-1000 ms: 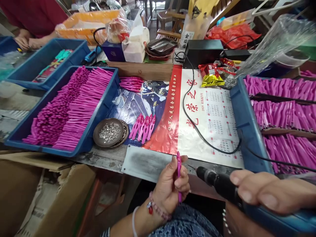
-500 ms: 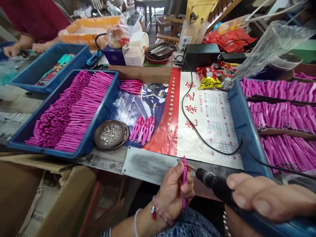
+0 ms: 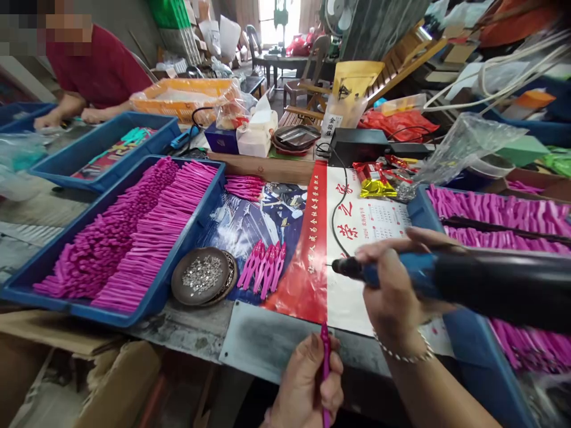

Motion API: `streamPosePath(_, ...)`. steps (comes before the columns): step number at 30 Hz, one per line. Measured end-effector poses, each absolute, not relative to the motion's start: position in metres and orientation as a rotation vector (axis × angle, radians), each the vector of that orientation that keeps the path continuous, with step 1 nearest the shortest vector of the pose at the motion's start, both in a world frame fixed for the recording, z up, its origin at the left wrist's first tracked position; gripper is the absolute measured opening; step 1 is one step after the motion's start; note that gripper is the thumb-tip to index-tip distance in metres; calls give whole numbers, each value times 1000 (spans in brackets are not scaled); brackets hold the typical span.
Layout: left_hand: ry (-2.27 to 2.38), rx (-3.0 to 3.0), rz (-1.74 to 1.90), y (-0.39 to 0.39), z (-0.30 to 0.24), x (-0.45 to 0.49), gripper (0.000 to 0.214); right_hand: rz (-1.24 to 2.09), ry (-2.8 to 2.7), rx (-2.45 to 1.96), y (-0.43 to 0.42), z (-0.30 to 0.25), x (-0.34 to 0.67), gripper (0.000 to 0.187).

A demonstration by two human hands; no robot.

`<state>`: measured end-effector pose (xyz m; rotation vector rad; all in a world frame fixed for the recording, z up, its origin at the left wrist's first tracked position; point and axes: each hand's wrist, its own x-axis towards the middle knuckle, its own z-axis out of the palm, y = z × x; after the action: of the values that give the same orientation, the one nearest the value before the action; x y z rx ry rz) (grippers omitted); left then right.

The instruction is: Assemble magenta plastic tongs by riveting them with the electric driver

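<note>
The blue tray (image 3: 111, 279) of pink parts is sitting well left of the calendar poster (image 3: 357, 220). Over that poster, the right hand (image 3: 392, 285) is gripping a blue power screwdriver (image 3: 446, 279) — fingers wrapped tight. Just below it, the left hand (image 3: 307, 386) is pinching a pink plastic piece (image 3: 325, 362) upright.

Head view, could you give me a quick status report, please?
Left hand grips pink piece upright. Right hand holds power tool above calendar sheet. Nothing between them.

A round dish of small metal bits (image 3: 201, 276) sits just beside a blue tray (image 3: 176, 279) — another person's sleeve (image 3: 100, 68) beyond.
</note>
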<state>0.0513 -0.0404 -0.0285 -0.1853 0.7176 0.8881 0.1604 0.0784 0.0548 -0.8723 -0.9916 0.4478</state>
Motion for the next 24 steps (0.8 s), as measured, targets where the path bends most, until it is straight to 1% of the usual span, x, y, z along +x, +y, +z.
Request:
streamPosePath(7, 598, -16, 930, -35, -38, 19, 39, 528, -957, -780, 161, 23, 124, 31)
streamPosePath(14, 491, 50, 999, -17, -49, 10, 33, 504, -928, -814, 195, 13, 113, 26)
streamPosePath(20, 550, 49, 920, -10, -45, 7, 38, 500, -956, -862, 201, 5, 109, 27)
streamPosePath(24, 586, 51, 907, -9, -43, 13, 42, 481, -962, -861, 201, 2, 109, 24)
